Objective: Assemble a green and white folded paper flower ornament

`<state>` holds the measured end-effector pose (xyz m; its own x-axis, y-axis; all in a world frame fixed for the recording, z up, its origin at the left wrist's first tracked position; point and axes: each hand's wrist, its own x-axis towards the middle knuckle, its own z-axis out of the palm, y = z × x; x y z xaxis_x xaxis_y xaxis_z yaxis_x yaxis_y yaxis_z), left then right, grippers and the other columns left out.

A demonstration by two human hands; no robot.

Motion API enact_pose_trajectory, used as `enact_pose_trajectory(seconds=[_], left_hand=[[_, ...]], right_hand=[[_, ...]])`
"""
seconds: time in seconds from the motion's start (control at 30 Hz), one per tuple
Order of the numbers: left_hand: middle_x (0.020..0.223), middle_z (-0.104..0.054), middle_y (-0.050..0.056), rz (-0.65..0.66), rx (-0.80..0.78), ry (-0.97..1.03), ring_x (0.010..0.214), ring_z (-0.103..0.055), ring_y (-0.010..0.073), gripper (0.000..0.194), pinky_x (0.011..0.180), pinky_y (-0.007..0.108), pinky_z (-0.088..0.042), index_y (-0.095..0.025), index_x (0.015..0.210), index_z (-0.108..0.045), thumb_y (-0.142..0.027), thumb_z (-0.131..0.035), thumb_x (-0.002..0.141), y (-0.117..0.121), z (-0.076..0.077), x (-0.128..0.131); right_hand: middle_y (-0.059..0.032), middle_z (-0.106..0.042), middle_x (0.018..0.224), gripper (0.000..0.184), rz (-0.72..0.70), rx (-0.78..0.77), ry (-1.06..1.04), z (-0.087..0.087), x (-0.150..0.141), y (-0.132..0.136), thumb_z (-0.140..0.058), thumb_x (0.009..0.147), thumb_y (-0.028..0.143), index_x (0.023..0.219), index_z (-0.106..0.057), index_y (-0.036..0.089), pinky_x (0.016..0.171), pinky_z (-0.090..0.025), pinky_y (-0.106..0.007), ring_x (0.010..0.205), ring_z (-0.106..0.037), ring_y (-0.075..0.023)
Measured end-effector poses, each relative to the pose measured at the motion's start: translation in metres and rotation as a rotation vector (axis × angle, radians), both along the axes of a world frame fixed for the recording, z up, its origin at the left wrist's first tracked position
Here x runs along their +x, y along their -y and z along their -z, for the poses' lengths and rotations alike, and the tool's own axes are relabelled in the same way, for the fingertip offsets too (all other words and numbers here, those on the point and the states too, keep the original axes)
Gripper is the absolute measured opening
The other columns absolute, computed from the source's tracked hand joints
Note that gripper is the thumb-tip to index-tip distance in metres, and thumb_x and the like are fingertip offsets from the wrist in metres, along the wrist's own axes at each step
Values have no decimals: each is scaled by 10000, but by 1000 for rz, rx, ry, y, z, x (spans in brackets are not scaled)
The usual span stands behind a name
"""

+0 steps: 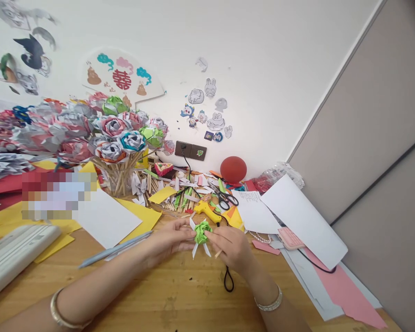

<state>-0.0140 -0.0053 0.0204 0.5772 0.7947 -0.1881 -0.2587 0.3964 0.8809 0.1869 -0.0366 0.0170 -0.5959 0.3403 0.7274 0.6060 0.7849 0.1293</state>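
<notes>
A small green paper flower (202, 232) with white pointed paper strips sticking out around it is between my two hands above the table. My left hand (175, 237) grips the flower's left side with the fingers closed. On the other side, my right hand (232, 244) has its fingertips at the flower's right edge. The pale end of a thin wooden stick (218, 254) pokes out below the right fingers, which are curled round it; most of its length is hidden. A yellow hot glue gun (208, 211) lies just behind the hands.
Black-handled scissors (224, 199) lie among paper scraps and sticks. At the left, a vase (119, 177) holds several paper flowers near a paper trimmer (17, 258) and a blue pen (114, 249). White sheets (297, 216) lean right; a black cord loop (228, 280) lies in front.
</notes>
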Motion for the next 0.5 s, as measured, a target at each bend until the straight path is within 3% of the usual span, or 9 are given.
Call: enact_pose_trajectory(seconds=[0.23, 0.5], left_hand=[[918, -682, 57, 3, 34, 77, 853, -643, 170, 291, 776, 272, -497, -163, 929, -582, -177, -720, 673, 1, -5, -2], [922, -666, 63, -18, 89, 122, 901, -624, 193, 331, 792, 291, -483, -170, 990, -569, -184, -709, 690, -1, -2, -2]], right_hand=[[-33, -610, 716, 289, -127, -303, -230, -3, -2, 0, -452, 828, 128, 1067, -601, 194, 558, -437, -239, 621, -538, -130], [1, -553, 628, 297, -123, -450, -301, -6, -2, 2, -461, 832, 179, 1091, -605, 193, 496, -375, -216, 536, -457, -107]])
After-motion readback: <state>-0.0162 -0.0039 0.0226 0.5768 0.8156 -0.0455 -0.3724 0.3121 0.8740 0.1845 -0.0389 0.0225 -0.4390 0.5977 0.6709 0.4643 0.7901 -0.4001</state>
